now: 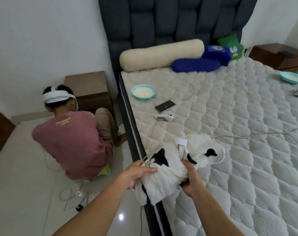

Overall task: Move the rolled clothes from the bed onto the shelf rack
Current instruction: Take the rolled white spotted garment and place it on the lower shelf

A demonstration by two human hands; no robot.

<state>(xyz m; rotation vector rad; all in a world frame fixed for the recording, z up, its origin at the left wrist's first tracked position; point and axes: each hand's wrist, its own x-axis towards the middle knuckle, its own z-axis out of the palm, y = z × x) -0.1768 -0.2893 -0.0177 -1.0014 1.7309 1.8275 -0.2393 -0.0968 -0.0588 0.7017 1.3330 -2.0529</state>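
the soft white fluffy cloth with black patches (168, 169) lies bunched at the near edge of the quilted white bed (230, 116), partly hanging over. the left hand (138, 174) pinches its left side and the right hand (190, 178) grips its right side. it looks light and floppy, so hold it in the middle. a person in a pink shirt (71, 143) crouches on the floor to the left, so room there is tight.

A crouching person (73, 142) blocks the floor (25, 193) at left of the frame, with cables (71, 196) lying below them. On the bed (238, 150), a phone (165, 106) and bowl (143, 91) sit upper centre; a cord (257, 134) crosses right; the lower right quilt lies open.
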